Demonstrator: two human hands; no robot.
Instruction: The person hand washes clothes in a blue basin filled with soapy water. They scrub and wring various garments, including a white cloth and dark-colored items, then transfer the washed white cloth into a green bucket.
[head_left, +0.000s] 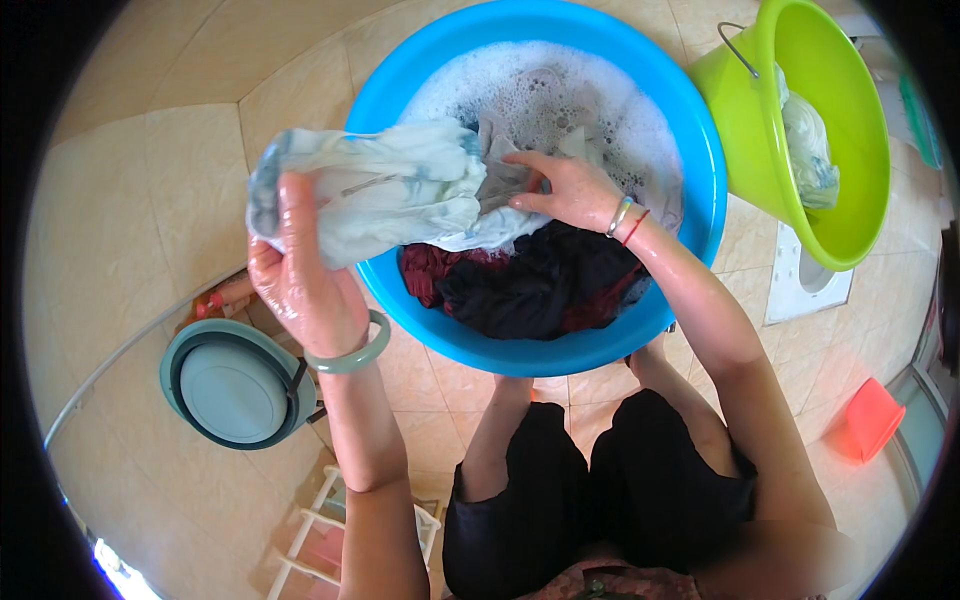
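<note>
A wet white garment (390,190) with bluish patches is stretched out over the left part of a large blue basin (703,200). My left hand (300,260) grips its outer end, beyond the basin's rim, with the fingers wrapped behind the cloth. Over the basin, my right hand (575,190) has its thumb and index finger spread apart beside the garment's other end; its remaining fingers are partly hidden. Foamy water (560,80) fills the far side of the basin. Dark clothes (530,285), black and deep red, lie heaped at the near side.
A lime-green bucket (720,110) with a white cloth (808,150) inside tilts at the right. Near it a white floor fixture (790,290) is set in the tiles. A grey-green basin (300,400) stands at left, a white rack (300,540) below it. An orange-red container (873,420) sits at right.
</note>
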